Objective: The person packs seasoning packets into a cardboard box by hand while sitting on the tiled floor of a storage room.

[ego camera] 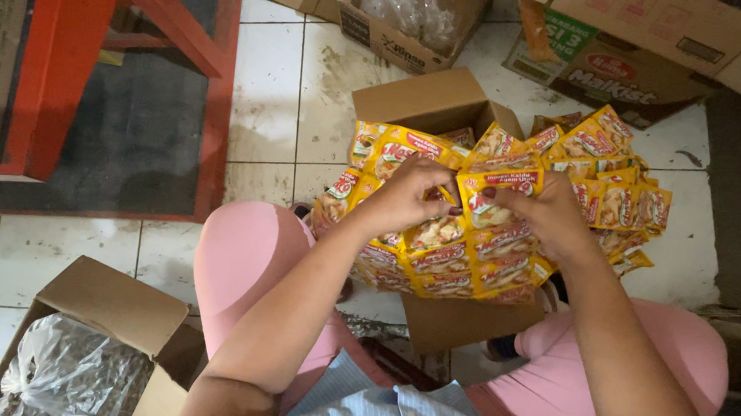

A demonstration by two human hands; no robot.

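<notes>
Tiled floor (270, 89), white and scuffed, fills the view from above, with a red wooden frame (81, 5) at the left and open cardboard boxes scattered round. One box at the lower left (123, 317) holds a clear plastic bag (71, 379); another at the top (397, 0) holds crumpled plastic. A person sits with knees in pink trousers (245, 257) spread apart, and between them stands an open brown box (430, 102).

Over that box hangs a long chain of small yellow sachets (464, 255), joined edge to edge and draped in folds — more sachets (619, 181) lie heaped to the right of the box. The left hand (408, 194) is closed on the strip, fingers curled over its top edge. The right hand (547, 214) pinches one sachet beside it, thumb and fingertips tight together. Most of the sachets seem to be out of the box already, though its inside is largely hidden, so what remains there cannot be told.
</notes>
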